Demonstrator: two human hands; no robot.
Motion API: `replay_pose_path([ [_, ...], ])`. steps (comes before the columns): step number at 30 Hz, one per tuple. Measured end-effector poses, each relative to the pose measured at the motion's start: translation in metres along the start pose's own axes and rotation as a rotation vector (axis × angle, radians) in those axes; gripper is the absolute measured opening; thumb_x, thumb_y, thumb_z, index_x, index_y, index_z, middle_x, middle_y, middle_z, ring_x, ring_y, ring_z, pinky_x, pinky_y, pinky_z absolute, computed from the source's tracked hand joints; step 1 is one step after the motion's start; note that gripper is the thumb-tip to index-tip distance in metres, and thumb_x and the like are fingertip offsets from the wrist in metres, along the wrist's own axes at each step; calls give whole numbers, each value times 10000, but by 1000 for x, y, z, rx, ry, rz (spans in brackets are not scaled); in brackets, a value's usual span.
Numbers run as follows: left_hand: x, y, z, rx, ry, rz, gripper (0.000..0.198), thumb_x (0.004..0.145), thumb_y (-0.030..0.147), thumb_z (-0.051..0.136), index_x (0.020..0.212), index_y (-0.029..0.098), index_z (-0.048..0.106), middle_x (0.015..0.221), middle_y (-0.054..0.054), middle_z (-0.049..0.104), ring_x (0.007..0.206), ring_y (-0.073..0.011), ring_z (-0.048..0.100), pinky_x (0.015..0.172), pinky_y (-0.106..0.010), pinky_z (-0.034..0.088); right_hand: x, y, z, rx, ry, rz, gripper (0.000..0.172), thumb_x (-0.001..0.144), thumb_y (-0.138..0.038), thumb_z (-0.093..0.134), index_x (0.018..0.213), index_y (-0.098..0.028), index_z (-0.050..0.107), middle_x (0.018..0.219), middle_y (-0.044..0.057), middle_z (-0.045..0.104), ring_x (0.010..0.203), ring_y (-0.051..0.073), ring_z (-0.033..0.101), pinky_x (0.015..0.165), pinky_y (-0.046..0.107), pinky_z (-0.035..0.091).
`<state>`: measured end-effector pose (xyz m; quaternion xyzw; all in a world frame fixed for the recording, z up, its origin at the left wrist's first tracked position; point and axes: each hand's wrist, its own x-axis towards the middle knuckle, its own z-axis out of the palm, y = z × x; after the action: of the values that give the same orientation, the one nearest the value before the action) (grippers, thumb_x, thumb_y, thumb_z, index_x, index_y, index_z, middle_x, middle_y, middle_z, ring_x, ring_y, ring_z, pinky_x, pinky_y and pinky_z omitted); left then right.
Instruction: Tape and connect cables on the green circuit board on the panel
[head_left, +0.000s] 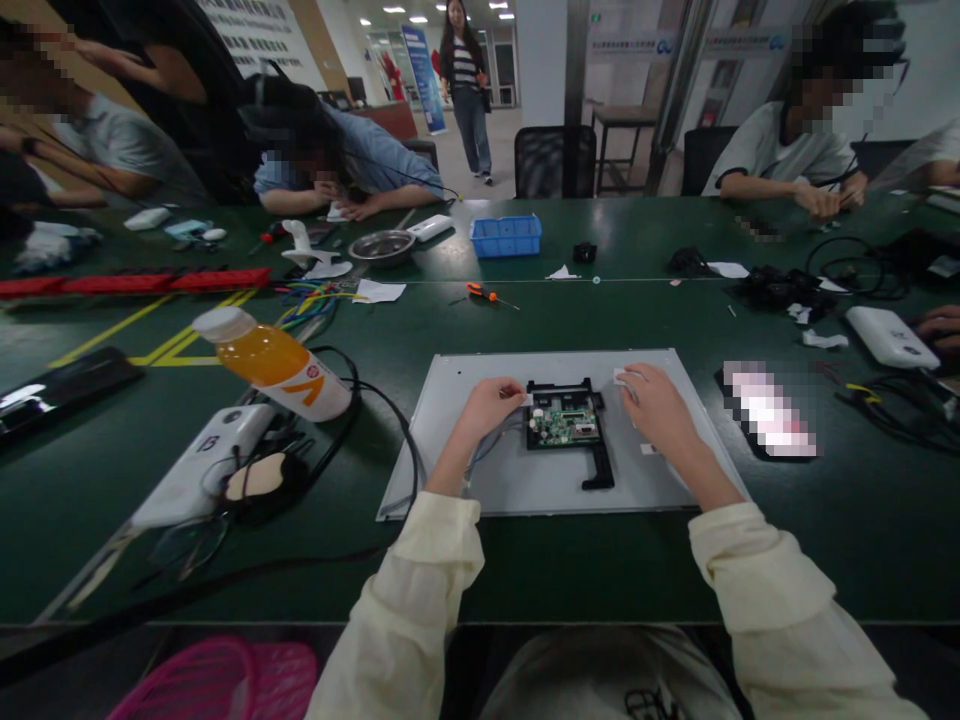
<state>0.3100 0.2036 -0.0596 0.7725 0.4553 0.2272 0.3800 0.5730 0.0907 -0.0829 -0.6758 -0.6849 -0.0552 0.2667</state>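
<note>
A flat light-grey panel (480, 490) lies on the green table in front of me. On its middle sits a black plastic bracket (600, 470) around a green circuit board (566, 428). My left hand (491, 407) is at the bracket's left side, fingers pinched together at a small white piece (528, 399). My right hand (656, 402) is above the panel to the right of the bracket, thumb and fingers closed at another small white piece (619, 376). Grey wires (491, 436) run from the board's left side beneath my left wrist.
Left of the panel stand an orange drink bottle (285, 365), a white power bank (206, 465) and black cables (409, 440). A phone (769, 410) lies at right. Farther back are a screwdriver (484, 292), a blue basket (506, 237) and a metal bowl (381, 247). Several people are around the table.
</note>
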Motion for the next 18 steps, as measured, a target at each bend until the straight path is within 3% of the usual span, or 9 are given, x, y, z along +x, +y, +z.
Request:
replay_pose_path([
  [9,3,-8,7,53,109,51,139,675,281,658,771,184,634,804,-24,653,730,-164,577,703,-282,440,0,1,1,25,-10,13,350,863,-159,417,1120,-137,653,1149,145,630,1122,264,527,998,443,416],
  [18,3,-5,11,125,74,115,77,732,254,597,708,182,582,691,8,581,661,-142,524,633,-260,398,0,1,2,12,4,2,344,866,-159,420,1115,-131,656,1149,146,631,1137,271,519,993,443,426],
])
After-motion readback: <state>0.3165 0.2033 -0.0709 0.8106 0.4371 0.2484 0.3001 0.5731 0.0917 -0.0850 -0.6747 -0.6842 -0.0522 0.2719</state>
